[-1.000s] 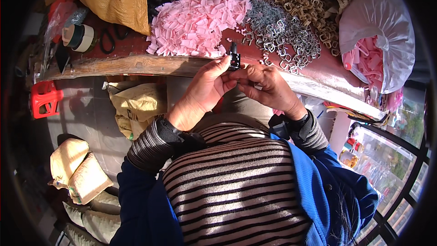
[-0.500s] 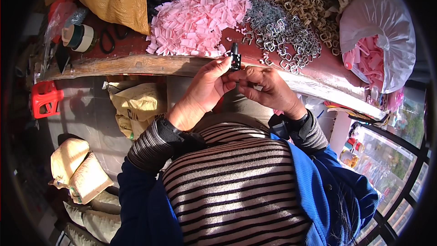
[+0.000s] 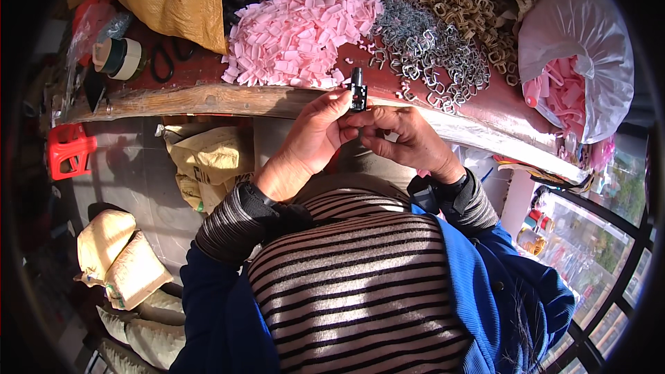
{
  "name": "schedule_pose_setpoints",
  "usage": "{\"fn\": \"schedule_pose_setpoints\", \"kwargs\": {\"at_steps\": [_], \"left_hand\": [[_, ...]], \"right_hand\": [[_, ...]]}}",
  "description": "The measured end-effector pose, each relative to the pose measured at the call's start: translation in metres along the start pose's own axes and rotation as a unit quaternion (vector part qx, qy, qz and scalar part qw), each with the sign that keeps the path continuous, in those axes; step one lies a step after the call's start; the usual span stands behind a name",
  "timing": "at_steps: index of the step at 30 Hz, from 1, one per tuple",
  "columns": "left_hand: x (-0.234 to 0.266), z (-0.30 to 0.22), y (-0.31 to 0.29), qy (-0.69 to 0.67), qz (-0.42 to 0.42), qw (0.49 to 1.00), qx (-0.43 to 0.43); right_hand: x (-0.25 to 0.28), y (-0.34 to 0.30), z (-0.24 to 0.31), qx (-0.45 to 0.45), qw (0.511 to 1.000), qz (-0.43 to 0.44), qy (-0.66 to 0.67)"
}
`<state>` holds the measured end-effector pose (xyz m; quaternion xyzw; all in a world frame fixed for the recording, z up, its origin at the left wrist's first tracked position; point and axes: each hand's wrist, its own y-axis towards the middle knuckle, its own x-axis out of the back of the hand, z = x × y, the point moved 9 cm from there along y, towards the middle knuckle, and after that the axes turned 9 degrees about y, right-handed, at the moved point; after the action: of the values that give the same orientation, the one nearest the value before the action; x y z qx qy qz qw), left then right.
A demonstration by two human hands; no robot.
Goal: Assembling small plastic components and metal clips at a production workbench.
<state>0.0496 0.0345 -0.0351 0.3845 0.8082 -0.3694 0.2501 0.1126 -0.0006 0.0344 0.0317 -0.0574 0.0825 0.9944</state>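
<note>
Between thumb and fingers, my left hand (image 3: 312,131) grips a small black plastic part (image 3: 358,91), its narrow stem pointing away from me. My right hand (image 3: 409,135) is closed at the near end of that part, thumb and index finger pinched together; whatever is in the pinch is too small to make out. Both hands meet just off the table's near edge. Beyond them lies a heap of flat pink plastic pieces (image 3: 298,31). To its right is a pile of silver metal loops (image 3: 443,62), with brass-coloured loops (image 3: 471,7) behind.
A wooden edge (image 3: 208,99) fronts the red table. An orange sack (image 3: 159,0), tape rolls (image 3: 125,57) and black scissors (image 3: 163,62) are at the left. A white bag (image 3: 582,21) of pink parts stands right. Below left are a red stool (image 3: 69,150) and several sacks (image 3: 125,260).
The black part and both hands have shifted very slightly toward me. My right fingers have moved a little at its near end; the grip of my left hand is unchanged.
</note>
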Motion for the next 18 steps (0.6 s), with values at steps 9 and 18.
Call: {"fn": "schedule_pose_setpoints", "kwargs": {"at_steps": [9, 18], "left_hand": [[0.001, -0.001, -0.001, 0.016, -0.007, 1.0, 0.004], [0.002, 0.001, -0.001, 0.001, -0.01, 1.0, -0.004]], "right_hand": [[0.001, 0.001, -0.003, -0.018, 0.999, 0.008, 0.031], [0.014, -0.006, -0.005, -0.032, 0.993, -0.016, 0.109]]}}
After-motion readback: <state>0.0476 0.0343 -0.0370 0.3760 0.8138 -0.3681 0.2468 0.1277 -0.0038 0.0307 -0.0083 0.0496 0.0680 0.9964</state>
